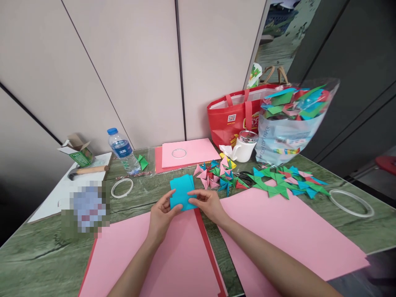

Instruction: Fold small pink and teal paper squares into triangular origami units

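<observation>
Several small blue paper sheets (182, 190), slightly fanned, are between my two hands at the middle of the table. My left hand (161, 214) pinches their left and lower edge between thumb and fingers. On the right edge, my right hand (210, 204) grips them the same way. Below them lies a stack of large pink paper (148, 251) with red paper showing along its edges. A second pink paper stack (287, 231) lies under my right forearm. Just beyond, folded paper pieces (213, 175) in pink, blue, green and red form a loose pile.
Joined folded stars (278, 181), scissors (246, 177), a white mug (245, 146), a red bag (224, 119) and a plastic bag of paper pieces (281, 138) stand or lie at right. At left are a water bottle (123, 152), a tape roll (122, 188) and a hammer (89, 170).
</observation>
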Demonstrator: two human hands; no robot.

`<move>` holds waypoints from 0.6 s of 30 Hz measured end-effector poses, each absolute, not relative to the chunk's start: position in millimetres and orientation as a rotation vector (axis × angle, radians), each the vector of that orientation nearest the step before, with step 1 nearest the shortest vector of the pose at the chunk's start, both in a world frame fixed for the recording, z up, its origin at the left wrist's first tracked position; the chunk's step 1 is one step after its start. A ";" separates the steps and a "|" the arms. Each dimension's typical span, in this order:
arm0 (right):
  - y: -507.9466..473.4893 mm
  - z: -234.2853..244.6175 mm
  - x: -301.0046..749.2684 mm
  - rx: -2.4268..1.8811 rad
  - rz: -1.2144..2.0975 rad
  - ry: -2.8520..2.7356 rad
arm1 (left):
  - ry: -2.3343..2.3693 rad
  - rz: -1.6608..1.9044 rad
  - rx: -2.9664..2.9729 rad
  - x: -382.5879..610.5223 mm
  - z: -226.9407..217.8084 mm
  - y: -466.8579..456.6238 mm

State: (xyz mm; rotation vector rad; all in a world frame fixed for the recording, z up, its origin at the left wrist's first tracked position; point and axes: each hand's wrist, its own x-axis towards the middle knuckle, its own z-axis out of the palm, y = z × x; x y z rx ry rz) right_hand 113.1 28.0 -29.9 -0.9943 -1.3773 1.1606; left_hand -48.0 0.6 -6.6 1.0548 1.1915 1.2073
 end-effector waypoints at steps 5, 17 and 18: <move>26.0 -28.6 111.8 -0.984 1.165 -1.376 | 1.180 1.153 0.962 -47.2 -9.1 0.7; 26.6 -30.4 111.9 -0.997 1.158 -1.387 | 1.252 1.197 1.070 -44.4 -7.3 -1.4; 26.4 -30.5 111.9 -0.999 1.152 -1.396 | 1.255 1.192 1.081 -44.5 -7.2 -1.5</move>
